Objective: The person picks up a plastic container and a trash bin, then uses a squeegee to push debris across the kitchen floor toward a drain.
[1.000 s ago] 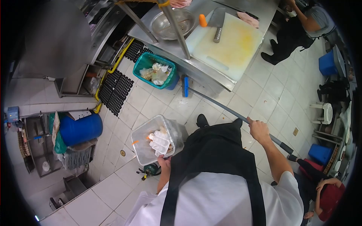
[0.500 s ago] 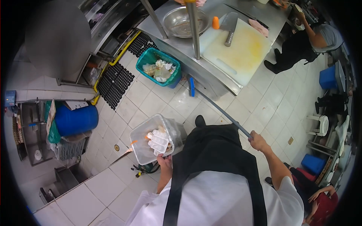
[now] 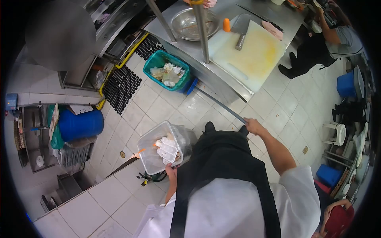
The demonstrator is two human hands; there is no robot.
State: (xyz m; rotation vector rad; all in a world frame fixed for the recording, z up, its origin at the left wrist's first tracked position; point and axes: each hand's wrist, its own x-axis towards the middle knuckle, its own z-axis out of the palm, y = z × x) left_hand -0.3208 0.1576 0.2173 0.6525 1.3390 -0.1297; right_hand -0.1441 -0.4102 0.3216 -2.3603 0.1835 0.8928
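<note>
My right hand (image 3: 254, 126) is closed around the grey handle of a broom (image 3: 222, 105). Its blue head rests on the floor against the counter base, right beside a green-lined bin (image 3: 147, 73) full of scraps. My left hand (image 3: 171, 171) grips the near rim of a clear plastic bin (image 3: 185, 139), which leans toward the left. Inside that bin lie a white molded tray (image 3: 168, 150) and other waste. The fingertips of my left hand show at the rim; the rest is partly hidden by my apron.
A steel counter (image 3: 194, 55) holds a cutting board (image 3: 258, 55), a cleaver (image 3: 241, 37), a carrot piece (image 3: 226, 25) and a metal bowl (image 3: 194, 23). Black mats (image 3: 120, 89) and a blue barrel (image 3: 83, 125) are at left. One person (image 3: 313, 51) stands at upper right, another (image 3: 337, 218) at lower right.
My right hand has moved left and up in the view. The broom head has slid left along the counter base to the green-lined bin. My left hand stays on the clear bin's rim.
</note>
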